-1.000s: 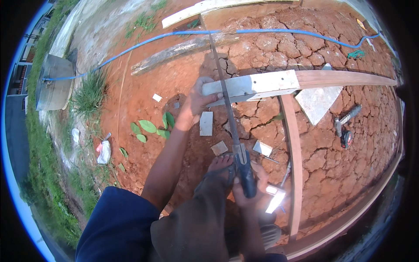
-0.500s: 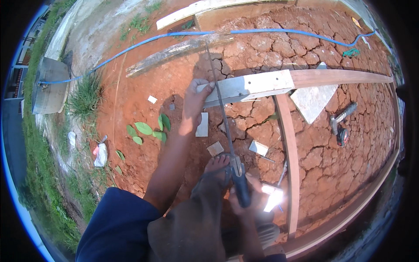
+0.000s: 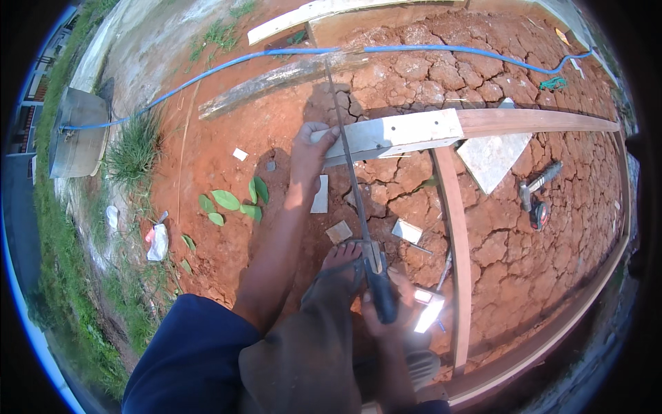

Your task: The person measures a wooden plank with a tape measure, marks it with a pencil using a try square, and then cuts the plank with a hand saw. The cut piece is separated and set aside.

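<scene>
My right hand (image 3: 387,303) is wrapped round the dark handle of a handsaw (image 3: 356,181). The long, narrow blade points away from me and crosses the pale end of a wooden beam (image 3: 407,130). Just left of the blade, my left hand (image 3: 309,150) grips the beam's end, thumb on top and close to the saw. The fingers beneath the beam are partly hidden. A sandalled foot (image 3: 343,257) stands below the beam, beside the saw handle.
A reddish timber (image 3: 455,255) runs from the beam toward me. On the cracked red soil at right lie a hammer (image 3: 540,185), a tape measure (image 3: 539,215) and a pale tile piece (image 3: 495,155). A blue hose (image 3: 276,52) crosses the far side to a metal tub (image 3: 79,134).
Almost nothing differs. The whole view has shifted very slightly, while both hands keep their holds on the saw and the beam.
</scene>
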Motion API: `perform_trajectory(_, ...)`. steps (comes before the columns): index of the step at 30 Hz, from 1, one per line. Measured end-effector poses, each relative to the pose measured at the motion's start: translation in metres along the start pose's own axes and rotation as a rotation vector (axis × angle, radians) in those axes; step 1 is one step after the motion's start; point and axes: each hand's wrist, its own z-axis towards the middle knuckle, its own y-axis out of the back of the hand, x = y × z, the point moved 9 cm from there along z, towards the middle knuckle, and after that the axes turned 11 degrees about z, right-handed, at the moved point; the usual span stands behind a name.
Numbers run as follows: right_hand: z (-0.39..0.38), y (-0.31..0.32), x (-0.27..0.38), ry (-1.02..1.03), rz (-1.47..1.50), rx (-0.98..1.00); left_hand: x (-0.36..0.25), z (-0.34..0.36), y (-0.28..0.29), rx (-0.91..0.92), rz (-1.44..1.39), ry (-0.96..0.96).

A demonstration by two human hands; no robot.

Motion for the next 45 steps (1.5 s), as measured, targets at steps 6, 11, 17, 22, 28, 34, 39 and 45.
perform_trajectory(6, 0.016, -0.009, 0.01, 0.103, 0.078, -0.013, 0.003, 0.004, 0.003, 0.003, 0.026, -0.05)
perform_trajectory(11, 0.011, -0.009, 0.006, 0.014, 0.066, -0.041, 0.011, 0.006, 0.001, 0.024, -0.017, -0.022)
perform_trajectory(17, 0.016, -0.009, 0.016, 0.122, 0.195, -0.075, 0.004, 0.006, 0.003, -0.002, 0.015, -0.058)
perform_trajectory(22, 0.019, -0.011, 0.003, 0.016, 0.086, -0.094, 0.005, 0.004, 0.001, 0.002, 0.009, -0.045)
perform_trajectory(28, 0.015, -0.015, 0.013, 0.062, 0.203, -0.071, 0.002, 0.003, 0.003, -0.017, 0.029, -0.073)
perform_trajectory(34, 0.026, -0.016, 0.028, 0.036, 0.056, -0.096, 0.004, 0.006, 0.002, -0.022, 0.071, -0.08)
perform_trajectory(39, 0.001, -0.009, 0.038, 0.088, 0.079, -0.038, 0.005, 0.004, 0.011, -0.18, 0.162, -0.159)
perform_trajectory(45, 0.021, -0.015, 0.007, -0.051, 0.13, -0.126, 0.003, 0.011, 0.008, -0.205, 0.164, -0.196)
